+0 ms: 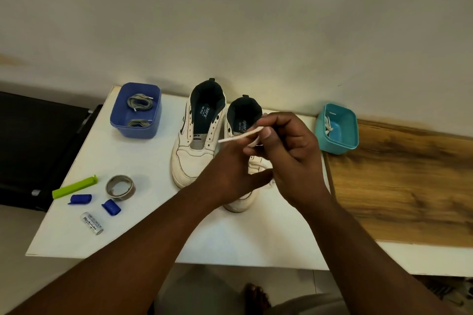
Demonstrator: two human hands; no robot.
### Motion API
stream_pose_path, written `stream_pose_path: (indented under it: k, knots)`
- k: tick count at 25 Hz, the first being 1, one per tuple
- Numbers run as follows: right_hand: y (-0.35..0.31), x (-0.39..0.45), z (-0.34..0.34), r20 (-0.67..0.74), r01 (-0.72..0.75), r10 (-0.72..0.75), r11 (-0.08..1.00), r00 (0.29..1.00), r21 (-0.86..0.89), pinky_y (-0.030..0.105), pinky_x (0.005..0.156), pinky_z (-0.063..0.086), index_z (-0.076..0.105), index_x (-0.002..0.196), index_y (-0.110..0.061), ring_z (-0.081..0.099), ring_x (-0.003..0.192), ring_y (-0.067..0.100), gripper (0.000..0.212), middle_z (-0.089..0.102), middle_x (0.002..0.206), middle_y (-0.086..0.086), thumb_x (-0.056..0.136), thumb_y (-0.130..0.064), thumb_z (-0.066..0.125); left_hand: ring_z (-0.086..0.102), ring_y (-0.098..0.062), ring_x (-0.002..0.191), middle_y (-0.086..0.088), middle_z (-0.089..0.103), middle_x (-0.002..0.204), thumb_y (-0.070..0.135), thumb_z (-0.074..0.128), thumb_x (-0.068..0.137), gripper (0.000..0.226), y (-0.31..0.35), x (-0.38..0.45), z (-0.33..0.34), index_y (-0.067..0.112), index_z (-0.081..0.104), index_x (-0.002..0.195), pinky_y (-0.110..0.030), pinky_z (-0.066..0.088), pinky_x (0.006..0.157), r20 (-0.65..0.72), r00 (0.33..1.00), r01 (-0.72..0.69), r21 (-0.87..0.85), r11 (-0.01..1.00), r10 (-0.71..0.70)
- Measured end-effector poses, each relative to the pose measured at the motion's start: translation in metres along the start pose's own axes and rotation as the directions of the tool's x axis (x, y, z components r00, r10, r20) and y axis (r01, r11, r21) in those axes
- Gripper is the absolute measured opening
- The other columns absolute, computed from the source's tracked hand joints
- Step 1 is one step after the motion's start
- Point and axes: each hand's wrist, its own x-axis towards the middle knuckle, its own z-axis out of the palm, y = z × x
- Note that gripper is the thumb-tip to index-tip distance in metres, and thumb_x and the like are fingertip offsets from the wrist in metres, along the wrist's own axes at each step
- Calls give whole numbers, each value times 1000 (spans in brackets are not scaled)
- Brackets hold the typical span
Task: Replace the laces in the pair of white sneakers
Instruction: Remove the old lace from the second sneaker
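Two white shoes sit side by side on the white table (128, 161), toes toward the person. The left shoe (194, 140) has no lace. Both hands are over the right shoe (243, 120). The right hand (289, 151) pinches a white lace (240, 137) with curled fingers. The left hand (230, 171) is at the lace too, but I cannot tell how it holds. Gray laces (139, 103) lie in the blue box (135, 130). A teal box (340, 144) sits on the right

Sneakers (197, 140) on table (143, 243), between two tubs (135, 110) (336, 129).
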Motion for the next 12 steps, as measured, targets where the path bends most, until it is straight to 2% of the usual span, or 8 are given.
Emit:
stream_pose_path:
  k: [1, 3, 5, 7, 8, 9, 11, 12]
  knots:
    - [-3, -1, 2, 50, -19, 16, 998, 999, 59, 35, 80, 62, 64, 113, -11, 75, 91, 22, 23, 75, 98, 8, 105, 3, 48, 59, 8, 107, 25, 63, 107, 22, 72, 90, 34, 4, -2, 0, 33, 55, 117, -18, 49, 92, 28, 1000, 9, -113, 994, -6]
    - [1, 2, -4, 23, -14, 14, 1000, 1000, -1, 30, 83, 61, 65, 121, -8, 74, 100, 22, 25, 75, 109, 11, 105, 2, 50, 63, 6, 82, 25, 65, 82, 14, 57, 101, 24, 11, -2, -3, 37, 58, 99, -13, 48, 72, -45, 999, 3, -194, 981, -12]
    - [17, 9, -20, -139, -24, -15, 960, 990, -278, 28, 84, 59, 66, 127, -14, 71, 106, 13, 27, 72, 121, 0, 103, -4, 57, 58, -6, 64, 12, 60, 69, 16, 45, 106, 23, 15, 2, -10, 29, 63, 100, -24, 49, 61, -213, 968, 46, -365, 930, -132]
    - [35, 12, -38, -211, -179, 79, 841, 974, -510, 22, 80, 54, 66, 130, -26, 66, 100, 0, 31, 65, 126, -11, 100, -16, 65, 46, -10, 58, 5, 51, 67, 20, 41, 107, 23, 11, 9, -19, 24, 63, 107, -25, 41, 53, -436, 853, 14, -528, 849, -285]
    - [43, 11, -44, -159, -247, 190, 792, 969, -558, 20, 77, 51, 66, 131, -30, 64, 95, -2, 33, 63, 126, -14, 98, -24, 69, 43, -10, 60, 5, 51, 70, 22, 40, 107, 22, 8, 12, -24, 25, 62, 108, -24, 38, 54, -534, 780, -37, -560, 828, -326]
    - [51, 8, -49, -55, -256, 284, 743, 957, -619, 20, 75, 50, 66, 131, -32, 63, 91, -1, 36, 62, 124, -16, 95, -31, 72, 43, -9, 61, 5, 52, 72, 22, 40, 105, 21, 7, 14, -29, 26, 60, 108, -23, 36, 55, -606, 719, -92, -569, 817, -341]
    - [65, 1, -48, 158, -92, 350, 601, 923, -794, 23, 79, 48, 64, 130, -37, 59, 92, 1, 41, 60, 120, -17, 91, -42, 75, 42, -8, 60, 1, 53, 74, 21, 38, 105, 20, 10, 15, -33, 23, 57, 108, -23, 33, 55, -664, 654, -177, -600, 780, -363]
    - [70, 0, -45, 205, -9, 338, 538, 919, -843, 25, 80, 49, 64, 128, -39, 57, 95, 3, 38, 59, 117, -16, 91, -43, 74, 40, -7, 58, 0, 53, 75, 19, 37, 106, 19, 12, 14, -33, 22, 56, 107, -23, 31, 52, -667, 641, -197, -622, 758, -381]
